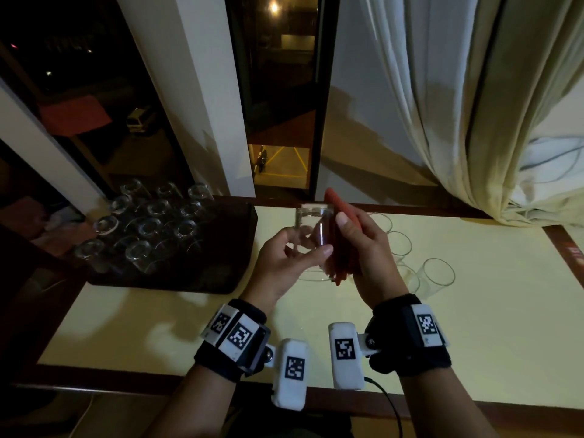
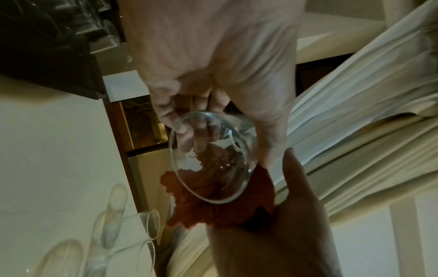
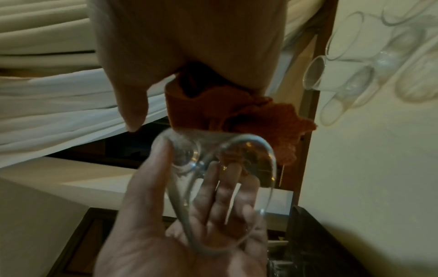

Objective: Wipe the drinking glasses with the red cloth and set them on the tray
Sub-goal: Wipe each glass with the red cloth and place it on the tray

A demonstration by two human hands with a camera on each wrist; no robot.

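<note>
My left hand [image 1: 295, 248] grips a clear drinking glass [image 1: 313, 229] above the table, thumb on its near side and fingers round the far side. The glass [image 2: 213, 159] shows its round rim in the left wrist view and appears again in the right wrist view [image 3: 220, 168]. My right hand [image 1: 357, 245] holds the red cloth [image 1: 339, 241] pressed against the glass's right side. The cloth [image 2: 213, 202] bunches under the rim, and its folds [image 3: 237, 110] hang from the right palm. The dark tray [image 1: 227, 279] sits at the left with several glasses [image 1: 148, 229] on it, bottoms up.
Several more glasses [image 1: 433, 276] lie on their sides on the pale yellow table [image 1: 442, 343], right of my hands. A cream curtain [image 1: 458, 105] hangs at the back right. A dark window [image 1: 278, 105] stands beyond the table's far edge.
</note>
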